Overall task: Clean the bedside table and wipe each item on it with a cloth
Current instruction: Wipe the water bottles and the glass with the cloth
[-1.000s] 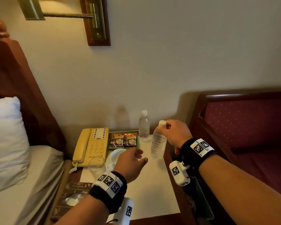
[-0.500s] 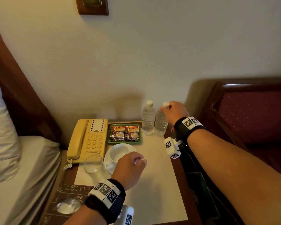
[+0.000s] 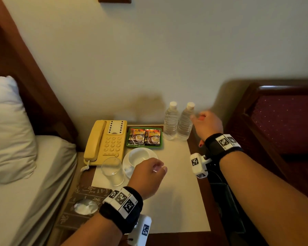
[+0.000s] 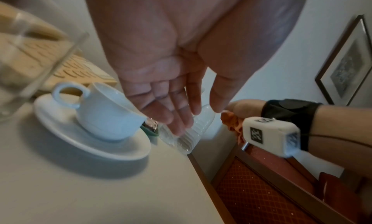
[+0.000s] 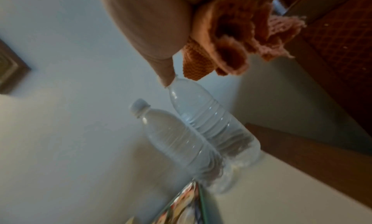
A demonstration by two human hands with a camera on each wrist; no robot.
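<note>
From the head view, the desk [image 3: 197, 210] stands between a bed [image 3: 25, 201] on the left and a red chair [image 3: 283, 121] on the right, and its back edge meets the wall. A white mat [image 3: 181, 201] covers most of the top and leaves a brown wood border at the right and front edges. At the back stand two water bottles [image 3: 171, 121], touching each other near the right back corner. Left of them are a green tray [image 3: 144, 147] with sachets and a yellow telephone [image 3: 105, 141]; in front of these are a cup [image 3: 139, 155] on a saucer [image 3: 126, 166] and a glass [image 3: 112, 171]. The front right part of the mat is bare. The right hand [image 3: 207, 125] is just beside the right bottle, near the desk's right edge. The left hand [image 3: 147, 176] hovers over the mat beside the saucer. In the left wrist view, the left hand's fingers [image 4: 171, 103] are straight and relaxed and hold nothing; the cup and saucer are just beside them. In the right wrist view, the right hand's fingers [image 5: 207, 41] are clenched around an orange cloth [image 5: 237, 41], and the thumb tip touches the top of the nearer bottle.
</note>
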